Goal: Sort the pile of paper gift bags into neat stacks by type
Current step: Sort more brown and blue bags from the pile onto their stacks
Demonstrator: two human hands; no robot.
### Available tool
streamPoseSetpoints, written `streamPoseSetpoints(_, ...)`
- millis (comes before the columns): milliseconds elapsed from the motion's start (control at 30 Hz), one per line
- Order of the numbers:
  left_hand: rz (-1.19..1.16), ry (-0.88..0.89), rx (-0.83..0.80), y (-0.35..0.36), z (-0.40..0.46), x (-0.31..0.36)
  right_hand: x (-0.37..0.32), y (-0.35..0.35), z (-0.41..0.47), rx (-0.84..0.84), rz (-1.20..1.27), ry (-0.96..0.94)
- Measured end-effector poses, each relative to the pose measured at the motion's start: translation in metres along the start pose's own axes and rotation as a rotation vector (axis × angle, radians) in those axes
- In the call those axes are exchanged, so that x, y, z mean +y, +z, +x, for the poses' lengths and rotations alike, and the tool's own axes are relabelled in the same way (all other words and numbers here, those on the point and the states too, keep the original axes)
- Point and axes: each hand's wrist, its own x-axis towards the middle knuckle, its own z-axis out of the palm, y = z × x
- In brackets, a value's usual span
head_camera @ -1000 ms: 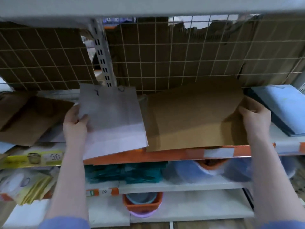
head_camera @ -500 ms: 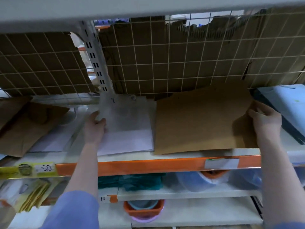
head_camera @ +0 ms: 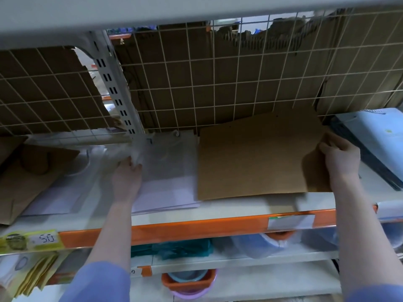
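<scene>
Hands are laid on neighbouring stacks: the brown bag (head_camera: 250, 160) is pinched at its right edge by the right hand (head_camera: 340, 158); the white bags (head_camera: 170, 171), left of it on the shelf (head_camera: 239, 207), are touched by the left hand (head_camera: 128, 174), grip blurred. Shoved left, types could be mixed.

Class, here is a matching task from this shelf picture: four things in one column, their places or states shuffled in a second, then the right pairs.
1 white bags
2 brown bag
3 blue bag
4 orange basin

A far right of the orange-edged shelf
B on the lower shelf
C gripped by the right hand
D touched by the left hand

Pairs: 1-D, 2-C, 3-A, 4-B
</scene>
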Motion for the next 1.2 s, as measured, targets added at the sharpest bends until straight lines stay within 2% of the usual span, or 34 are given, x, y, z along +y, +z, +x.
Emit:
streamPoseSetpoints(200, 0.232, 0.227, 0.152, 0.007, -0.008, 0.005, 0.004, 0.007, -0.001, 0.002, -0.016, 0.001)
streamPoseSetpoints(467, 0.251, 0.372, 0.208, 0.027, -0.015, 0.032, 0.013, 0.005, -0.001, 0.015, -0.007, 0.020)
streamPoseSetpoints(667, 0.158, 0.434, 0.218, 0.046, -0.044, 0.089, 0.014, -0.005, 0.021, -0.033, 0.018, 0.017)
streamPoseSetpoints(1000, 0.080, 0.312, 0.130, 0.112, -0.098, 0.178, 0.014, -0.041, 0.095, -0.207, 0.036, -0.004)
streamPoseSetpoints(1200, 0.117, 0.230, -0.004, 0.145, -0.107, 0.190, 0.024, -0.042, 0.123, -0.284, -0.055, -0.082)
